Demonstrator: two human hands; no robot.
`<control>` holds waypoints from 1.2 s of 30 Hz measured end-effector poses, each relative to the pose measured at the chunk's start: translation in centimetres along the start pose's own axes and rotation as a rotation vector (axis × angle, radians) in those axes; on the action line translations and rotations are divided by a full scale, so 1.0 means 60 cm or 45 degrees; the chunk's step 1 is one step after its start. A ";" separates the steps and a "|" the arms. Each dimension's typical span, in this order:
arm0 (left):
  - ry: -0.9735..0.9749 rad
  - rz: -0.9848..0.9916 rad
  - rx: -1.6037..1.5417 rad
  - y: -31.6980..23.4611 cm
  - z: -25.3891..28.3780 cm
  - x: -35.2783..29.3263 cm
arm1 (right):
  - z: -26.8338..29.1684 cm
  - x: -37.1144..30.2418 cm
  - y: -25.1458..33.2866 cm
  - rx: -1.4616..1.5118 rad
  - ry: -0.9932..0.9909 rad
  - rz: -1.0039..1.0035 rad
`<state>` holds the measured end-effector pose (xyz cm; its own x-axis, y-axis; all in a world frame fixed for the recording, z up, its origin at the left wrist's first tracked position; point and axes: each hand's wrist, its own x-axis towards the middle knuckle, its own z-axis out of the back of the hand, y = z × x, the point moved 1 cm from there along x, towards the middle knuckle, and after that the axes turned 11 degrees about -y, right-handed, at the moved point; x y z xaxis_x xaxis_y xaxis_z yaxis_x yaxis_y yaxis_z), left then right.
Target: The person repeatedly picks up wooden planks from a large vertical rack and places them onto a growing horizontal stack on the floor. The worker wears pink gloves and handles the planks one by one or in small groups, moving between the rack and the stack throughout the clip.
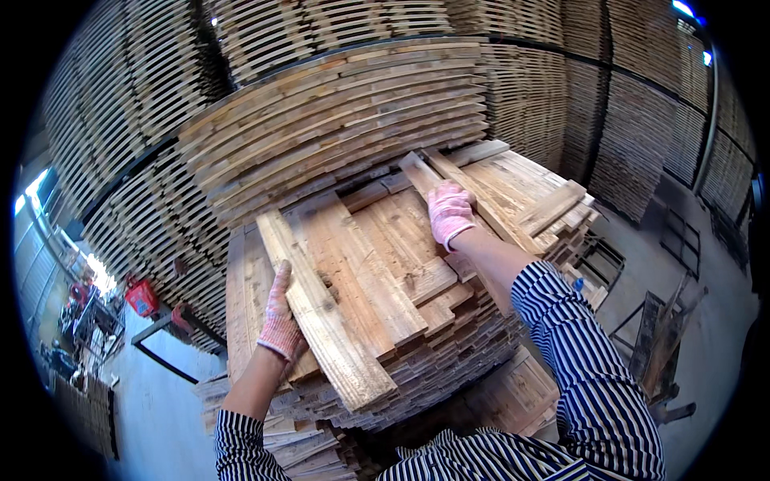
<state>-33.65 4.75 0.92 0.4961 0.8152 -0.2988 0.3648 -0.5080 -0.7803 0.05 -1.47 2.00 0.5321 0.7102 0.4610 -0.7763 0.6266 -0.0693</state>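
L hand (282,319) on plank (323,314), R hand (451,213) on bd. (418,171)

No legible text, no readable signs

A pale, straight-grained plank (325,309) slants across the left half of the board stack (465,337), near end at the front edge — a second plank (419,175), partly hidden, points toward the back edge.

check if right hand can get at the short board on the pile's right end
Probably yes: the right hand is close by, and nothing visible lies on top of the short board. It would likely have to let go of the plank it grips first.
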 end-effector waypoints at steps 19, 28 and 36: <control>-0.057 0.028 0.045 0.000 -0.028 -0.021 | -0.009 -0.020 0.083 0.927 0.364 0.347; 0.016 0.017 0.096 0.003 -0.029 -0.012 | -0.032 -0.036 0.068 1.006 0.396 0.228; -0.087 -0.066 0.116 -0.004 -0.010 -0.017 | 0.078 0.019 -0.014 0.367 0.255 0.221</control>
<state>-33.79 3.88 1.74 0.4225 0.8585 -0.2907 0.3139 -0.4395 -0.8416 -0.25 -2.71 6.71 0.4176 0.8642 0.2808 -0.9086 0.3957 0.1334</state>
